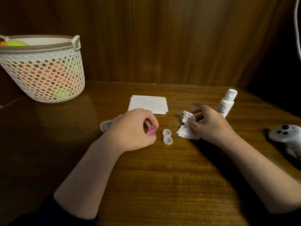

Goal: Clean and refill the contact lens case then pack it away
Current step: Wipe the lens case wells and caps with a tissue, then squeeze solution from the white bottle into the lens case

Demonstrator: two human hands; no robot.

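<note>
A clear two-well contact lens case (167, 136) lies uncapped on the wooden table (162, 176), between my hands. My left hand (133, 129) pinches a pink double lid (151, 130) just left of the case. My right hand (210, 126) grips a crumpled white tissue (187, 123) to the right of the case. A white solution bottle (227, 103) stands upright behind my right hand. A clear plastic container (105, 125) peeks out behind my left wrist, mostly hidden.
A folded stack of white tissues (148, 104) lies behind the case. A white mesh basket (44, 69) with orange and green things inside stands at the far left. A white game controller (286, 136) rests at the right edge. A wooden wall rises behind.
</note>
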